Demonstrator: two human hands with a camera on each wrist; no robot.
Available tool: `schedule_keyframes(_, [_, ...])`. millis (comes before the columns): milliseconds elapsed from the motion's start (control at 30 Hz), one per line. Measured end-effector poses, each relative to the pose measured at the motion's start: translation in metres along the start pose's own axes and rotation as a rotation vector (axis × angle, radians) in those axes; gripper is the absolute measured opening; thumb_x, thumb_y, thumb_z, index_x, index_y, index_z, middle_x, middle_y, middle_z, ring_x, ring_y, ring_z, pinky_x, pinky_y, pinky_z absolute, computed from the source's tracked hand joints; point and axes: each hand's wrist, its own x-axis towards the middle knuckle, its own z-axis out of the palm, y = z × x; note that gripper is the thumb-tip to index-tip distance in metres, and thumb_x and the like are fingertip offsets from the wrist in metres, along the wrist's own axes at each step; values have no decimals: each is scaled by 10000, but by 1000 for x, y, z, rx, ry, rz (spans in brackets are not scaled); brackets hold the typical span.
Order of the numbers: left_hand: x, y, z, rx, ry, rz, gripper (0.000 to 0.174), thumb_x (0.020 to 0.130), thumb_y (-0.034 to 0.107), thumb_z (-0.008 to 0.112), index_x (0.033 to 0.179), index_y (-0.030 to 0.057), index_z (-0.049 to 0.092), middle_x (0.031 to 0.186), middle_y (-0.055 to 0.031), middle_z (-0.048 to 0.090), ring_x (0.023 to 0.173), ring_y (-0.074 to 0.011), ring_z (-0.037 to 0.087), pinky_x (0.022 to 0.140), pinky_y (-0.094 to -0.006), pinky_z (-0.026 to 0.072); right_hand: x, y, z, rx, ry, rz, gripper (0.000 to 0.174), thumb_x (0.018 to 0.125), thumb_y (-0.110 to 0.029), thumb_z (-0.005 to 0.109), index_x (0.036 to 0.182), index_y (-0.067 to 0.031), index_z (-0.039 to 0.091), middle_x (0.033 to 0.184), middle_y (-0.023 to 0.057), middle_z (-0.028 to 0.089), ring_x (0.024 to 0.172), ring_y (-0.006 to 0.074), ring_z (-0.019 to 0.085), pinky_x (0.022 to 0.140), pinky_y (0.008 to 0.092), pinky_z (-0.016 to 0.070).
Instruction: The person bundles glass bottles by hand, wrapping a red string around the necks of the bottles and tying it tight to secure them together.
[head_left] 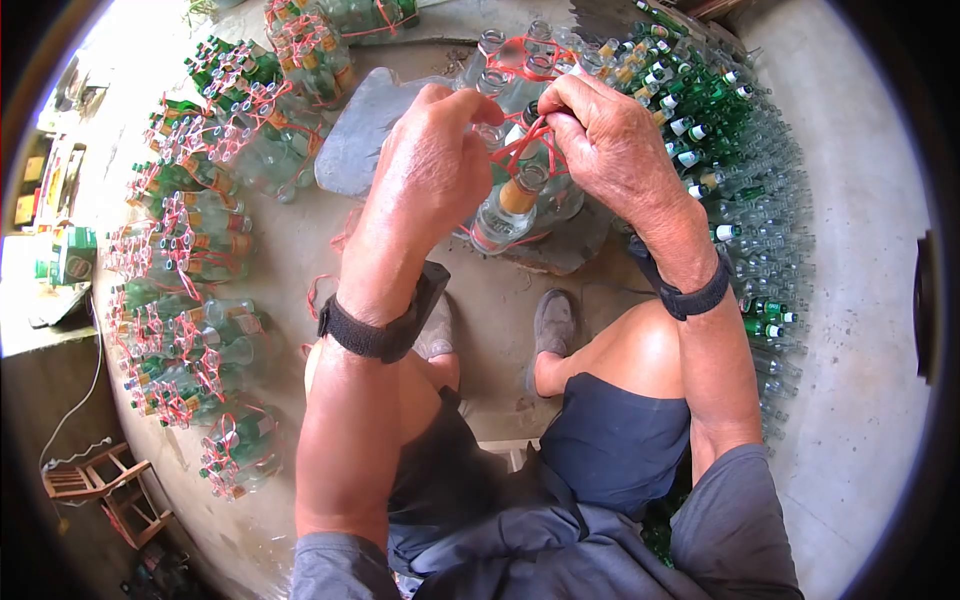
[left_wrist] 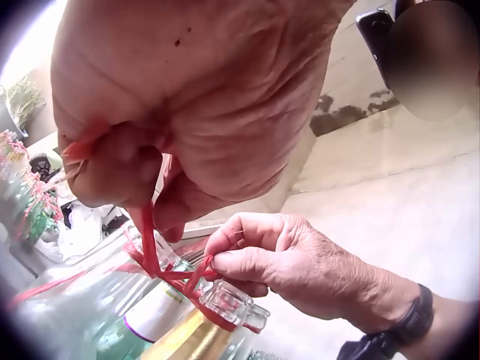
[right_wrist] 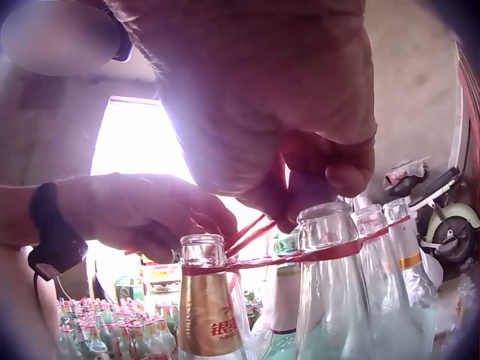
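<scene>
A bundle of clear glass bottles stands in front of the knees, its necks ringed by red plastic string [right_wrist: 300,256]. Nearest is a bottle with a gold neck label [head_left: 518,196]. My left hand [head_left: 437,150] is over the bundle's left side, fingers curled round a strand of the string [left_wrist: 148,236]. Across from it, my right hand [head_left: 618,150] pinches another part of the string between thumb and forefinger, close over the bottle mouths. The strands cross between both hands above the necks. In the right wrist view, the right hand's palm hides part of the string.
Tied bottle bundles [head_left: 210,240] line the floor at left. Many loose green and clear bottles [head_left: 740,190] stand in rows at right. A grey slab [head_left: 362,145] lies beyond the left forearm. A wooden stool [head_left: 100,480] is at lower left, and a scooter [right_wrist: 450,217] stands behind.
</scene>
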Motion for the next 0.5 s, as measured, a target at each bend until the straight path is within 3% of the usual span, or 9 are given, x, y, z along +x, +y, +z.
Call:
schedule_keyframes(33, [-2,3,-1,-10,1,-18,293,911,-26,570,1104,56,775,1150,-262,695,1073,-460,702,944,-508,569,0,-1,0,1,-1,0,89,977,-98,612,1056,-88,653,969,160,705,912,412,718,799,517,593])
schedule_keyframes(133, [-6,6,-3,27,6,-45,284,910,-28,578,1100,60,770,1195,-257,682,1076,-460,703,941,-508,572,1,-6,-1,62,-2,47,81,986,-100,619,1060,-84,649,987,158,712,915,412,717,792,513,587])
schedule_keyframes(200, [-8,9,-3,41,10,-62,287,907,-29,587,1105,69,770,1210,-247,676,1078,-459,703,939,-508,574,2,-7,-3,93,5,37,84,970,-3,655,1051,-25,648,957,150,680,873,342,710,792,397,580])
schedule_keyframes(333, [-12,10,-4,36,16,-73,270,889,-21,636,1090,90,776,1221,-222,668,1065,-448,714,917,-507,586,3,-4,0,92,23,-3,85,989,-7,655,1072,-23,649,968,126,697,881,282,735,807,370,586])
schedule_keyframes(400, [-13,8,-1,33,16,-57,261,882,-8,663,1092,93,778,1212,-221,668,1054,-443,719,905,-507,591,4,0,5,448,-17,71,70,1014,-107,654,1065,-60,660,896,146,735,813,317,745,753,429,598])
schedule_keyframes(433, [-13,8,0,32,17,-41,255,874,4,691,1094,96,780,1203,-219,668,1044,-439,724,894,-506,597,4,-1,5,448,-16,71,70,1014,-107,654,1065,-60,660,896,146,735,813,317,745,753,429,598])
schedule_keyframes(500, [-13,12,3,31,20,-38,247,869,28,718,1095,99,790,1205,-217,668,1032,-435,727,887,-505,599,5,-2,2,517,-59,113,79,1034,-113,643,1075,-52,672,859,135,744,773,225,741,708,374,594])
